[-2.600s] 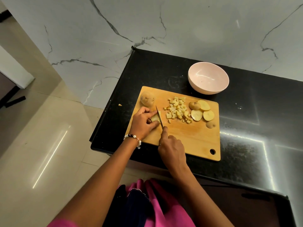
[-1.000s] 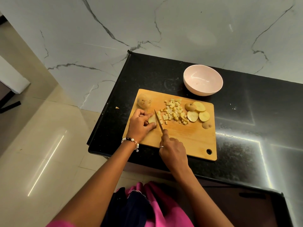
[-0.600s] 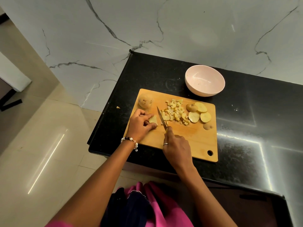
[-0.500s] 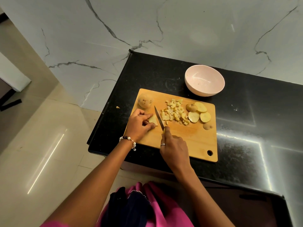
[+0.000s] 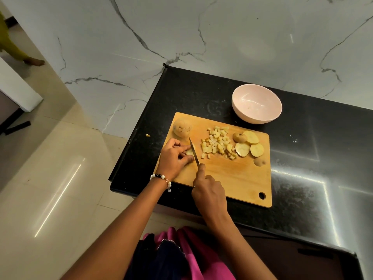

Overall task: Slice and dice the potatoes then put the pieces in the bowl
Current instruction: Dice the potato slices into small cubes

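Since a moment ago, the knife [image 5: 194, 152] has come back down beside the left fingers [image 5: 182, 148]. Those fingers curl over a small potato piece [image 5: 190, 151] and pin it to the wooden cutting board [image 5: 232, 174]. The right hand [image 5: 209, 191] grips the handle. Dicing is the step now. Diced bits [image 5: 218, 143] and 3 slices [image 5: 249, 145] wait nearby, 1 whole potato [image 5: 181, 128] too. Next cut needs fingertips tucked back. The pink bowl [image 5: 256, 104] holds nothing yet.

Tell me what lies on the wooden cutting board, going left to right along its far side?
Whole brown potato → pile of small yellow potato cubes → brown-skinned potato end piece → round pale yellow potato slices.
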A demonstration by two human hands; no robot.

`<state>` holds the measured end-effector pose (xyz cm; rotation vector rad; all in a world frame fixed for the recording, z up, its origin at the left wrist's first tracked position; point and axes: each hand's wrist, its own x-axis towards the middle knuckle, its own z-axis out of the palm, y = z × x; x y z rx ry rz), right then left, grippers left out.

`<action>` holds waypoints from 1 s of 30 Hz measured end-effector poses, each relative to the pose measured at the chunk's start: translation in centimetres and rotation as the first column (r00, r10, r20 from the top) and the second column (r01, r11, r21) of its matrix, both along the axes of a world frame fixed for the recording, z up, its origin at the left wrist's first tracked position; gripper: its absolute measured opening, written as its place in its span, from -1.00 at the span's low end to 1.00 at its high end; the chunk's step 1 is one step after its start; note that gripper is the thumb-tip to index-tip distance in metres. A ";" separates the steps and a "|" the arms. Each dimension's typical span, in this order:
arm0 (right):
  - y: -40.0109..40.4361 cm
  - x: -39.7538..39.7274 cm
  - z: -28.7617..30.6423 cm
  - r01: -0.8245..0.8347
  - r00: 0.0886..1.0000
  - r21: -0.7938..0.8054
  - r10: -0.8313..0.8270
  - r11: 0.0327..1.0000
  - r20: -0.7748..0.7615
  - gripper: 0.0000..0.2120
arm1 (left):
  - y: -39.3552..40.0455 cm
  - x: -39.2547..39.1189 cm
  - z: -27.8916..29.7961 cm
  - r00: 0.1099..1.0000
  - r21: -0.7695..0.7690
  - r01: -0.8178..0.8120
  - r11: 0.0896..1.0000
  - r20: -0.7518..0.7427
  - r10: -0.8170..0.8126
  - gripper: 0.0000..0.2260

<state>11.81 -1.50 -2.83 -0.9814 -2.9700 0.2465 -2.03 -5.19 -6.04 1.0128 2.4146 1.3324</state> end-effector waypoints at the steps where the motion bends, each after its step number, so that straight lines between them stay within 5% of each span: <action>1: -0.1 -0.4 0.3 0.012 1.000 0.025 -0.013 1.000 0.015 -0.51 | 0.1 0.0 0.0 1.000 0.009 -0.004 1.000 0.008 0.004 -0.63; 9: -1.4 2.9 -0.6 -0.029 0.999 0.014 0.029 0.999 0.045 -0.34 | 0.1 0.4 -0.2 0.999 0.025 -0.028 0.999 -0.043 0.029 -0.64; 14: 0.3 1.7 -0.4 -0.014 0.998 0.093 0.009 0.996 0.063 -0.40 | 0.1 0.4 -0.1 0.999 0.026 -0.022 0.999 -0.035 0.023 -0.64; 30: 1.2 1.6 0.2 0.010 0.976 -0.108 -0.034 0.994 -0.217 -0.56 | 0.2 0.2 0.6 0.997 -0.107 -0.072 0.992 -0.015 0.071 -0.56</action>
